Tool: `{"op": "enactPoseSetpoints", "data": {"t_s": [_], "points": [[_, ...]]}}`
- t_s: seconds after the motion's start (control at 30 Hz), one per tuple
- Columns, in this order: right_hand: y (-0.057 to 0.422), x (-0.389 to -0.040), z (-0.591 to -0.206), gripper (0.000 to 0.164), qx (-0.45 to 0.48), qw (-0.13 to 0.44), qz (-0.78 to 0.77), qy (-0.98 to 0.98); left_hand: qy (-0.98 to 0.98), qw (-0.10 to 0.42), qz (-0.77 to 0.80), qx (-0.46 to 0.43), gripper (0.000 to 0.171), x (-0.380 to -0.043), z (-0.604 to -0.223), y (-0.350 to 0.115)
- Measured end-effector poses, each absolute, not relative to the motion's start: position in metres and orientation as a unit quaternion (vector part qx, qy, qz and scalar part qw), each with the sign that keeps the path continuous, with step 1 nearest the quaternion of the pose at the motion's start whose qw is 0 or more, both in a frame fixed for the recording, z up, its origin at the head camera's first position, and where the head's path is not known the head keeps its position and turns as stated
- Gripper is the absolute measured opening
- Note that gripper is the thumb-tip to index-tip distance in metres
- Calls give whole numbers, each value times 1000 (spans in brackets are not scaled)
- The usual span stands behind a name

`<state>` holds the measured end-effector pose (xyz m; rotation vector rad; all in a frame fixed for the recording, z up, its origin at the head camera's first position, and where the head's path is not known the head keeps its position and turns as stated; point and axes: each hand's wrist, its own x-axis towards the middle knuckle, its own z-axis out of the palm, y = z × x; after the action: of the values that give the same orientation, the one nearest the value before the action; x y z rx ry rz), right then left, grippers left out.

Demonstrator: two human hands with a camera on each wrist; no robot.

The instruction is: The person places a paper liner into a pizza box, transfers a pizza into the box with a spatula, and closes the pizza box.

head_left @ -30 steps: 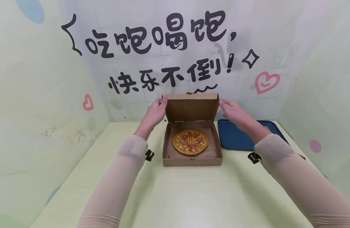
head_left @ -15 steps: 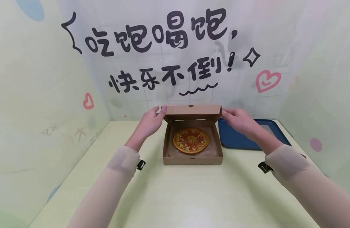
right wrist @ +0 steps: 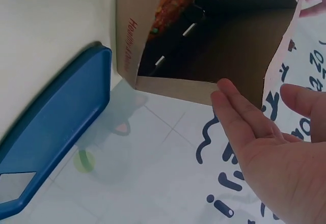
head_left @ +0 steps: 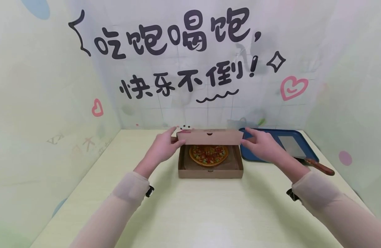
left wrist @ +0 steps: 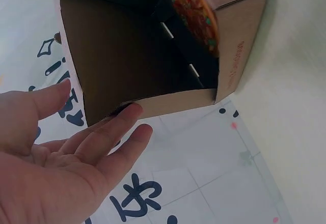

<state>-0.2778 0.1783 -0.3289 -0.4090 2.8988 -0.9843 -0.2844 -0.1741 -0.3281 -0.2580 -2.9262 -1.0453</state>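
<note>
A brown cardboard pizza box (head_left: 210, 174) stands at the back of the table, its lid (head_left: 210, 138) tilted partway down over the tray. Inside, a round topped pizza (head_left: 209, 156) lies on brown paper, its far part hidden under the lid. My left hand (head_left: 161, 147) holds the lid's left corner, thumb at the front and fingertips along the side panel (left wrist: 175, 104). At the right corner, my right hand (head_left: 264, 144) holds the lid likewise, with fingertips against its side panel (right wrist: 175, 89).
A blue tray (head_left: 250, 153) stands right of the box, partly behind my right hand. Near its front right corner lies a tool with a brown handle (head_left: 320, 167) and a flat grey blade (head_left: 291, 146). A printed wall hanging (head_left: 190, 113) rises behind the table.
Both hands have brought the lid down and forward from nearly upright, so it now covers the back of the pizza. The box base has stayed in place.
</note>
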Motion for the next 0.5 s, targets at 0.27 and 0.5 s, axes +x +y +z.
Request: {"op": "enactPoseSetpoints", "data": {"t_s": [0.27, 0.5], "points": [[172, -272, -344, 67, -155, 21, -292, 944, -960, 39, -260, -100, 56, -271, -344, -169], [169, -267, -364, 54, -169, -6, -259, 951, -976, 51, -188, -93, 50, -263, -358, -162]]}}
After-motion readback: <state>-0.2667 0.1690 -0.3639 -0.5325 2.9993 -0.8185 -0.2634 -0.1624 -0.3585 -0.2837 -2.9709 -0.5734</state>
